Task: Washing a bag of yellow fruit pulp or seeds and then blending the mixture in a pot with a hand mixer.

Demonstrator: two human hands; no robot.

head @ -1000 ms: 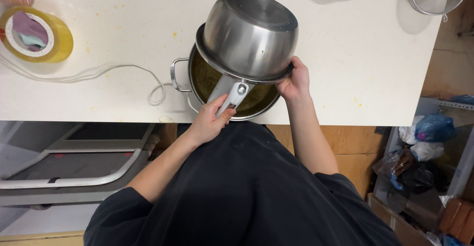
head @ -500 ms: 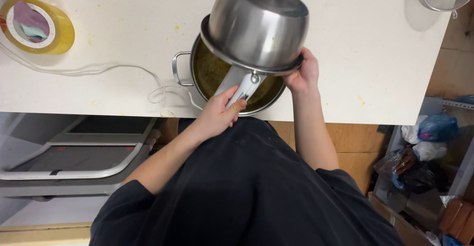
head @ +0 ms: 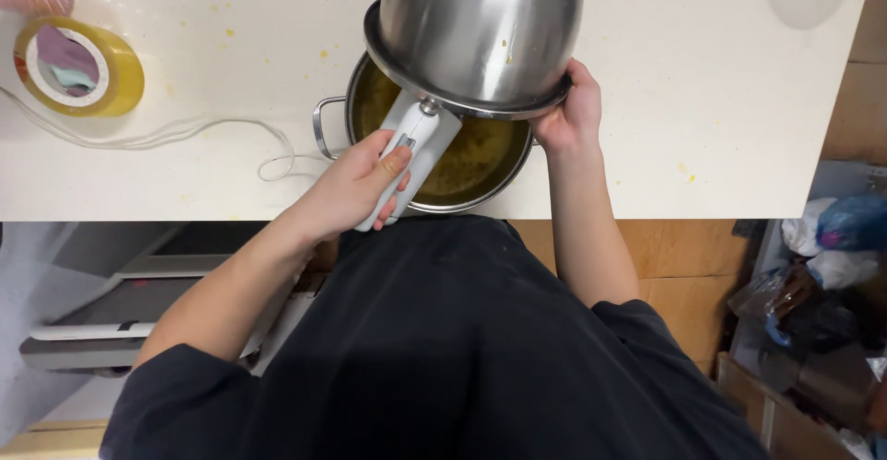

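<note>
Two hands on steel saucepan [head: 480,30], tipped mouth-down over stockpot [head: 434,160] at counter edge so contents fall straight in. My left hand [head: 356,187]: fingers curled tight round white handle [head: 407,155], thumb on top, carrying tilt. My right hand [head: 568,109]: fingers pressed against saucepan rim, steadying far side. Stockpot shows yellow-brown liquid under rim. Yellow drips on white counter [head: 693,100]. Yellow tape roll [head: 78,65] well apart at left, thin white cord [head: 212,132] between.
</note>
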